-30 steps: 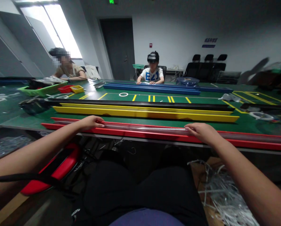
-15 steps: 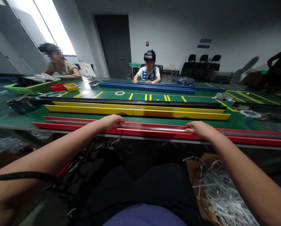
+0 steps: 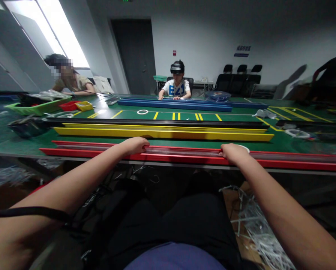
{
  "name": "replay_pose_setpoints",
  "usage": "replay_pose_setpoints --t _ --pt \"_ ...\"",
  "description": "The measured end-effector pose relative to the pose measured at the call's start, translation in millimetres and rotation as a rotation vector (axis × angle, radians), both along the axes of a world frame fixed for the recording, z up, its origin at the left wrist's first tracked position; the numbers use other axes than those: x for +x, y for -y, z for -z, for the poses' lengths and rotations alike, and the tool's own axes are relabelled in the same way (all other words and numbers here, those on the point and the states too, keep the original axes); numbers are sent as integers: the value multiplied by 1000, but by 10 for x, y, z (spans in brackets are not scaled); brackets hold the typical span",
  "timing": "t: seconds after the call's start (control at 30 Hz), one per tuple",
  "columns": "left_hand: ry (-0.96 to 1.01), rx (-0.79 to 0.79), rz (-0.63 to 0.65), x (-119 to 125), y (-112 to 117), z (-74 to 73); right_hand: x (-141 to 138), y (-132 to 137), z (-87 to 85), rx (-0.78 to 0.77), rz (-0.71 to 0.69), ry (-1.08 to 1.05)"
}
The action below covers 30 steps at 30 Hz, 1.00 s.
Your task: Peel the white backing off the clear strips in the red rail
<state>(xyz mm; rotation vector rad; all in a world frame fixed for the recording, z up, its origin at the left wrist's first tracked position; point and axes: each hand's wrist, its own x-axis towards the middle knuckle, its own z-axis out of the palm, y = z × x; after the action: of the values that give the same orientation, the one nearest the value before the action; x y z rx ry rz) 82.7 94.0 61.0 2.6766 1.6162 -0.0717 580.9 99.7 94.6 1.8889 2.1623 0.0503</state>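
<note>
A long red channel [image 3: 182, 159] lies along the table's near edge, with a clear, shiny strip [image 3: 182, 150] inside it. My left hand [image 3: 137, 145] reaches over the channel left of the middle. Its fingers are closed and point down into the groove; what they pinch is hidden. Farther right, my right hand [image 3: 233, 153] is also closed at the groove, thumb and fingertips together. A white, curved strip end [image 3: 243, 148] shows just behind this hand, and the rest of it is covered by the fingers.
Beyond the red channel lie a yellow channel [image 3: 162, 134], a black channel [image 3: 162, 122] and blue channels [image 3: 173, 104]. Small red [image 3: 69, 106] and yellow trays [image 3: 84, 106] stand by a green basket [image 3: 38, 107]. Two people sit across the table. White scraps [image 3: 266, 232] fill a box below right.
My right hand has shifted slightly left along the channel. The white piece seen between my hands no longer shows there; a white curved end now shows behind my right hand.
</note>
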Motion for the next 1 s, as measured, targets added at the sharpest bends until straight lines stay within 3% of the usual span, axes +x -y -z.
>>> replay_pose_setpoints --t 0.27,0.6,1.0 --pt "-42 -16 31 321 7 -111 -100 48 -54 -14 13 10" --pt "-57 -14 71 673 -122 -43 -126 27 -51 -16 21 -10" --pt "-49 18 128 1011 -129 -69 -124 44 -12 8 54 -46"
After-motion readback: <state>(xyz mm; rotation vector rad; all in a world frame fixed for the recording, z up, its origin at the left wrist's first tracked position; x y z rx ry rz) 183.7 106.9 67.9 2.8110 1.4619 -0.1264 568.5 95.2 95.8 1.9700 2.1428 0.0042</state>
